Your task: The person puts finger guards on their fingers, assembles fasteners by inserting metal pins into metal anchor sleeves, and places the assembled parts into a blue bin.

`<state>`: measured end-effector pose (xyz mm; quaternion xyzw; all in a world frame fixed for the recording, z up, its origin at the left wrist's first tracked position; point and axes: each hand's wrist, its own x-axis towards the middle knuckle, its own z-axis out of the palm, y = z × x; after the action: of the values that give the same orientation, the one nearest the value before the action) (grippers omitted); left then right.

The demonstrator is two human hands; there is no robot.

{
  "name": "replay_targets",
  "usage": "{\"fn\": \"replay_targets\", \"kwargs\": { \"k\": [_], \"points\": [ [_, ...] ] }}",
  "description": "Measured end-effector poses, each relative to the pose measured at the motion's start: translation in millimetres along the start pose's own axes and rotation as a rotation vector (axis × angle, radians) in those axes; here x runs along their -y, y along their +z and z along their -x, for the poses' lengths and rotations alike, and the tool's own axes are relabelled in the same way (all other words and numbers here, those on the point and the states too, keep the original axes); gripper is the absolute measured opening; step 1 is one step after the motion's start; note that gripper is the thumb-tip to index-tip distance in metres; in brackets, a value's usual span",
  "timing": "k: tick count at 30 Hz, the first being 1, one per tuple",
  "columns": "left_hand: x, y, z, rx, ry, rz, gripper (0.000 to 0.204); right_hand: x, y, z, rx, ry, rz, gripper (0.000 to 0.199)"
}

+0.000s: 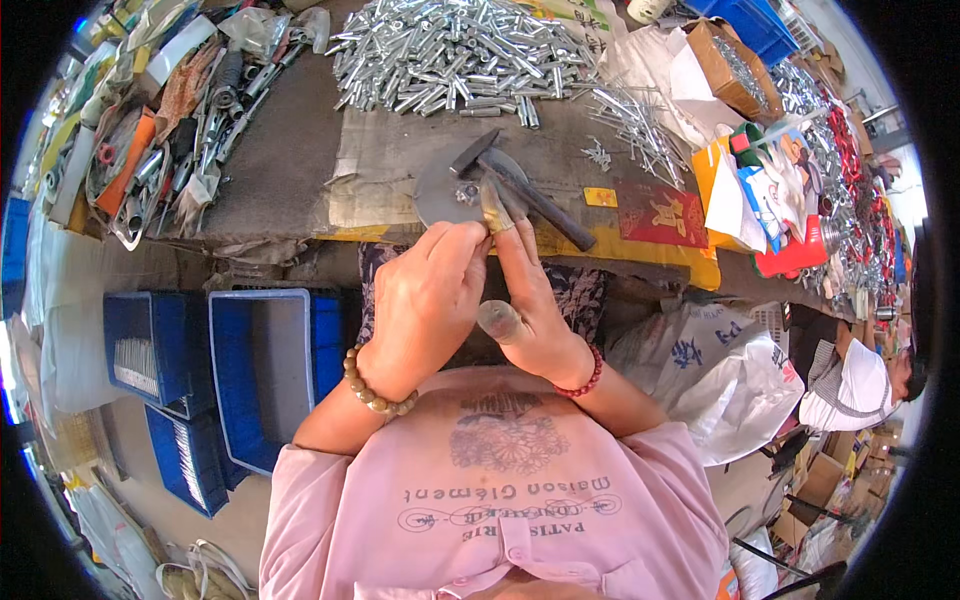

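Observation:
Both of my hands meet at the table's near edge. My left hand (pixel 425 290) is closed, its fingertips pinched against a finger of my right hand (pixel 535 315); anything small between them is hidden. Fingers on my right hand stretch forward, apart from the thumb. A yellowish finger cover (pixel 495 208) wraps one of them and a grey cover (pixel 500 322) sits on the thumb. Just beyond lies a round grey metal plate (pixel 435 190), with a few small metal bits (pixel 466 192) on it. A hammer (pixel 530 192) rests across the plate's right side, untouched by a gripping hand.
A big heap of metal sleeves (pixel 460 55) covers the table's far middle, with long thin pins (pixel 640 130) to its right. Tools (pixel 220 110) crowd the left. Blue crates (pixel 262 380) stand below on the left; a white sack (pixel 720 380) lies right. Another person (pixel 850 385) sits far right.

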<state>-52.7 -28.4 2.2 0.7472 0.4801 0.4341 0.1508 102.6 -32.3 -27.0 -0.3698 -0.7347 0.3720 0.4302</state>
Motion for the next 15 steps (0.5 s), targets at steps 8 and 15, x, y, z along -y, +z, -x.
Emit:
{"fn": "replay_targets", "kwargs": {
  "k": [8,15],
  "points": [
    [6.1,5.9,-8.2,-0.027,0.112,0.01,0.016,2.6,3.3,-3.1,-0.076,-0.036,-0.118,0.11],
    [6.7,13.4,-6.7,-0.049,0.102,0.018,0.013,12.9,4.1,-11.1,-0.088,0.323,-0.969,0.104]
  ]
}}
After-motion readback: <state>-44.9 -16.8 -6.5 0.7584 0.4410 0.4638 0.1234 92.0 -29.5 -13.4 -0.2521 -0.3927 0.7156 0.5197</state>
